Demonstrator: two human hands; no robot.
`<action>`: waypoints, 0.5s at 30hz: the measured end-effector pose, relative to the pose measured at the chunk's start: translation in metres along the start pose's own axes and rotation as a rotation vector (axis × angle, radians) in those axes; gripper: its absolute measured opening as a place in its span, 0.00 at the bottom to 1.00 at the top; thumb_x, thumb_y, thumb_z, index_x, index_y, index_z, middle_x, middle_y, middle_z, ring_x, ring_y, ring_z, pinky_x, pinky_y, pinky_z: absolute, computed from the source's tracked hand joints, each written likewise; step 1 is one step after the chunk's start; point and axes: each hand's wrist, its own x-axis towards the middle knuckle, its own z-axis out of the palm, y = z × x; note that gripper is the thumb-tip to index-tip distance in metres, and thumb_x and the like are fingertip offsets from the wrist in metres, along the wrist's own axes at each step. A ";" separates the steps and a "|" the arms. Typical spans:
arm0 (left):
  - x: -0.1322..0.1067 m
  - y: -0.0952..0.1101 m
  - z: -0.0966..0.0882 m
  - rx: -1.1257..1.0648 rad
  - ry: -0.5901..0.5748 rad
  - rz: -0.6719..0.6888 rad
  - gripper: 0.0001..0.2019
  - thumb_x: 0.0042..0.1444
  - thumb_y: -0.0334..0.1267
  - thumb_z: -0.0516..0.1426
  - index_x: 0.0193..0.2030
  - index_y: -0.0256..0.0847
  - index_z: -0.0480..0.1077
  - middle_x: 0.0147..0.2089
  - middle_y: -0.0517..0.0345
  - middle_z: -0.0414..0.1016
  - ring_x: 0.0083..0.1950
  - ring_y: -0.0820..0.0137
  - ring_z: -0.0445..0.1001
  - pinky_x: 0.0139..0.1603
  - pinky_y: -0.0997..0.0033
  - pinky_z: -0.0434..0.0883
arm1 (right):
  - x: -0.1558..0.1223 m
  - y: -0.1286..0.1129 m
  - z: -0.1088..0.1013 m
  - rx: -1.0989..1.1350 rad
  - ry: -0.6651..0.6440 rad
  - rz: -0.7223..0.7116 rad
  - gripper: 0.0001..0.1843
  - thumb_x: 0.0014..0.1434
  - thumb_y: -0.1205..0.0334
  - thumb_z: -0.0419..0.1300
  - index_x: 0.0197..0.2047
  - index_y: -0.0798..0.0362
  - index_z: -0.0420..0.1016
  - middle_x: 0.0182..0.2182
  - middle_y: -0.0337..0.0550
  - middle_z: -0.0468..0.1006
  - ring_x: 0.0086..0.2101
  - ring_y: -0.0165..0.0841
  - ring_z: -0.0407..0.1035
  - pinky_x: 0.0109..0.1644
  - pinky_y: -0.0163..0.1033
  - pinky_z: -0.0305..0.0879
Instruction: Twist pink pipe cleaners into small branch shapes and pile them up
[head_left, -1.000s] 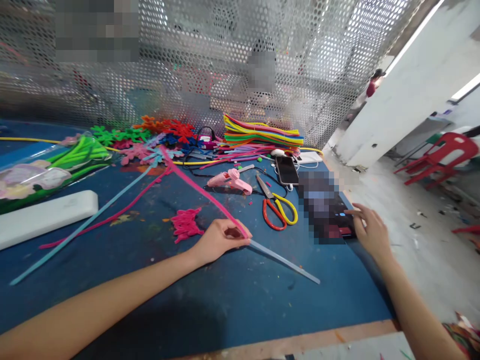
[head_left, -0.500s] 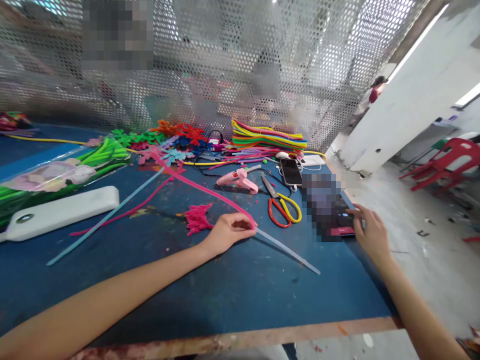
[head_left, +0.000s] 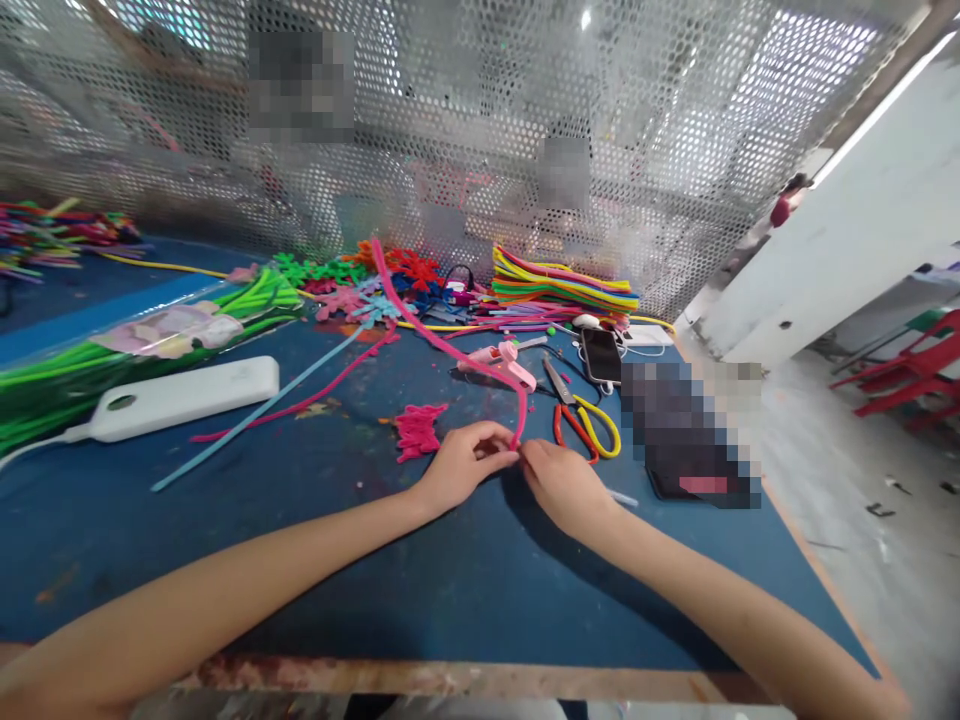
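1. The pink pipe cleaner (head_left: 450,350) is the thing being worked on. Its near end sits pinched between both hands just above the blue table (head_left: 450,580), and the rest arcs up and away toward the pile of colourful bits at the back.
2. Left hand (head_left: 465,465) has its fingertips closed on that near end. Right hand (head_left: 562,485) is right up against it, fingers meeting the same spot, so the two hands are basically touching.
3. Just left of the left hand there's a small crumpled pink piece (head_left: 418,430) lying flat.
4. Behind the right hand: red and yellow scissors (head_left: 585,425), and a bit further back a pink glue gun (head_left: 502,360).
5. A dark phone (head_left: 602,355) lies past the scissors, near a stack of pipe cleaners (head_left: 562,285) in loads of colours.
6. Way off to the left, a white power strip (head_left: 180,395) and a bag of green stems (head_left: 135,345).
7. A light blue stem (head_left: 262,405) and a thin magenta one (head_left: 300,400) lie diagonally across the table, well apart from the hands.
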 end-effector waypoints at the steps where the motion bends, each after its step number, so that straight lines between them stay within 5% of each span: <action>1: 0.000 -0.001 -0.003 0.004 0.020 0.015 0.10 0.49 0.41 0.60 0.34 0.36 0.70 0.31 0.60 0.71 0.32 0.74 0.69 0.35 0.76 0.68 | 0.005 0.000 0.003 0.001 0.021 -0.006 0.09 0.62 0.70 0.45 0.36 0.56 0.66 0.31 0.47 0.74 0.32 0.34 0.69 0.33 0.36 0.60; 7: 0.003 -0.001 -0.014 0.081 0.033 0.094 0.08 0.52 0.40 0.57 0.33 0.37 0.70 0.35 0.56 0.71 0.37 0.71 0.70 0.40 0.72 0.69 | 0.016 0.009 0.022 0.133 0.179 -0.124 0.10 0.65 0.64 0.44 0.36 0.55 0.64 0.30 0.45 0.71 0.30 0.33 0.67 0.33 0.36 0.58; 15: 0.008 0.001 -0.017 0.086 -0.054 0.022 0.07 0.52 0.37 0.57 0.36 0.36 0.70 0.34 0.57 0.70 0.33 0.73 0.67 0.36 0.74 0.67 | 0.020 0.020 0.034 0.260 0.178 -0.243 0.10 0.65 0.63 0.44 0.37 0.54 0.64 0.30 0.44 0.72 0.30 0.32 0.67 0.32 0.35 0.58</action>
